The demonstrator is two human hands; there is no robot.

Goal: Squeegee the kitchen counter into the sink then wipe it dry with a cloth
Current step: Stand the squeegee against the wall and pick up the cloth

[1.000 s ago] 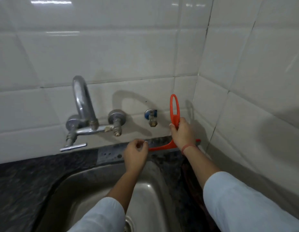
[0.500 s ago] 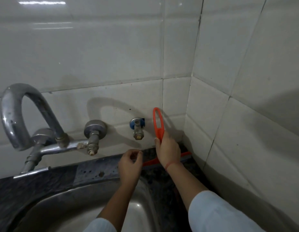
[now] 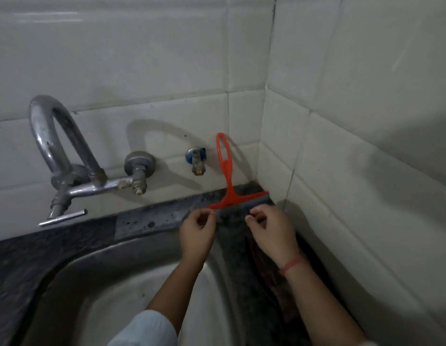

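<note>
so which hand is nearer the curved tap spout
Left. The left hand is over the sink's back edge, to the right of the tap spout; the right hand is farther right, near the corner.

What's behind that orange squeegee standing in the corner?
The orange squeegee leans against the white tiled wall, blade on the dark counter. The strip under the blade is hidden.

one orange squeegee (image 3: 228, 186). two hands: left hand (image 3: 197, 232), right hand (image 3: 272, 231). one steel sink (image 3: 132, 283). one curved tap (image 3: 64, 156). one small blue-collared valve (image 3: 197, 159).
</note>
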